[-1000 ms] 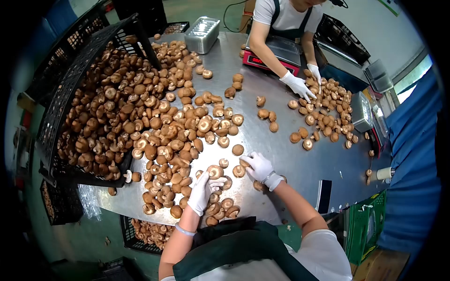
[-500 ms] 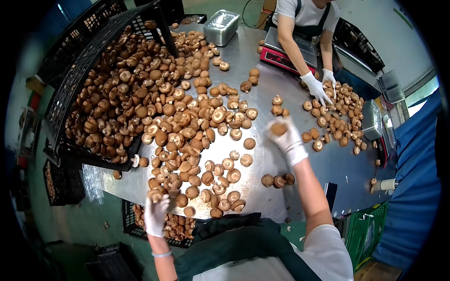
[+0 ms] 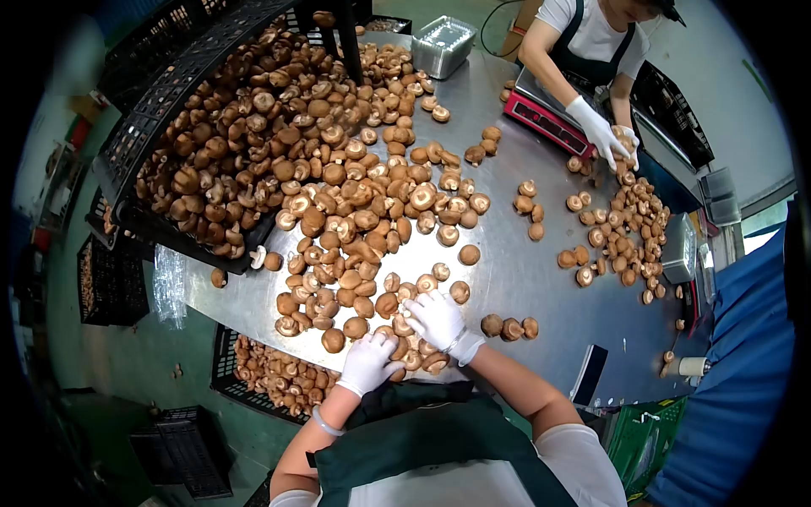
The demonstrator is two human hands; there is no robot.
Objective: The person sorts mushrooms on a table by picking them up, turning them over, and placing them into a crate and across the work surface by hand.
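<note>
Both my hands wear white gloves and rest at the near edge of the spread of brown mushrooms [image 3: 365, 221] on the metal table. My left hand [image 3: 369, 363] has its thumb apart from its fingers, whose tips touch mushrooms at the front edge. Just right of it, my right hand [image 3: 437, 321] reaches over pale-stemmed mushrooms [image 3: 400, 325], fingers slightly spread and touching them. Neither hand has a mushroom lifted. To the right lie a small group of mushrooms [image 3: 524, 204] and a row of three [image 3: 510, 329].
A tilted black crate [image 3: 114, 182] of mushrooms stands at left, another crate [image 3: 224, 363] below the table edge. Clear trays [image 3: 443, 44] sit at the back. Across the table, a co-worker's gloved hands [image 3: 610, 144] hold mushrooms beside a red scale [image 3: 545, 122] and a pile [image 3: 629, 228].
My right hand has let go of its mushroom at the small group and moved back left. My left hand has moved right, without its mushroom. The co-worker's hands have lifted mushrooms; the view has shifted.
</note>
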